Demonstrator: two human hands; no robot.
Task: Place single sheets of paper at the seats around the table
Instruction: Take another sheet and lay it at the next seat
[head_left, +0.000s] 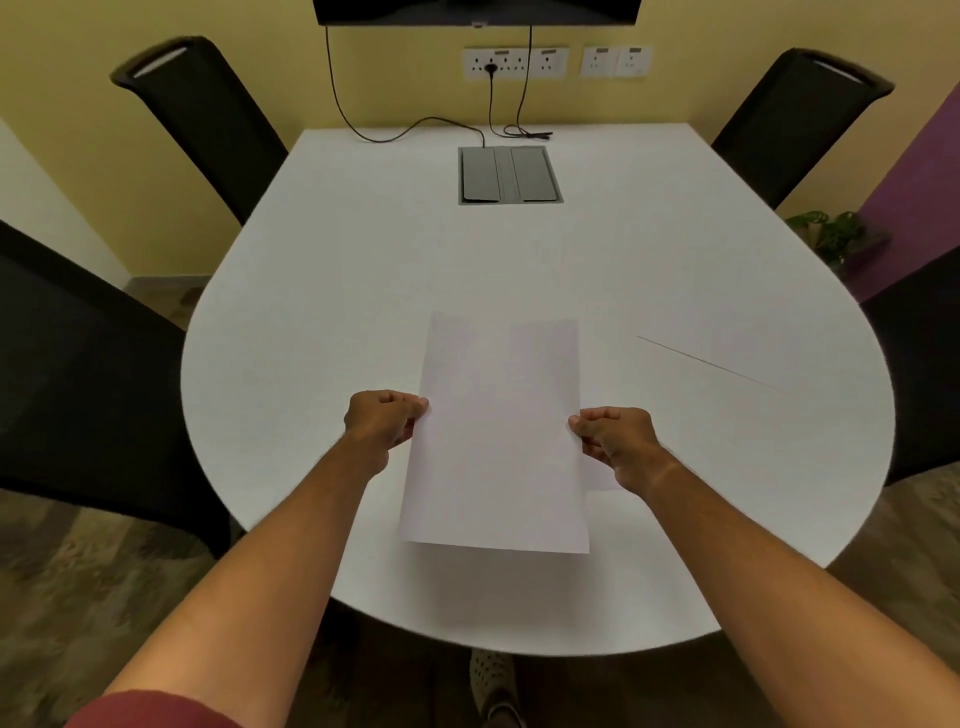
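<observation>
A white sheet of paper (498, 436) is held lengthwise above the near end of the white table (337, 270), casting a shadow below it. My left hand (382, 423) pinches its left edge and my right hand (615, 441) pinches its right edge. A second sheet seems to show under the right edge near my right hand, but I cannot tell how many sheets are held. A faint thin line, perhaps the edge of a sheet lying flat (711, 364), shows on the table's right side.
Black chairs stand at the far left (197, 119), near left (78, 374), far right (795, 119) and near right (924, 364). A grey cable box (510, 175) is set into the table's far middle, with cables (415, 130) running to wall sockets. A plant (831, 234) stands at the right.
</observation>
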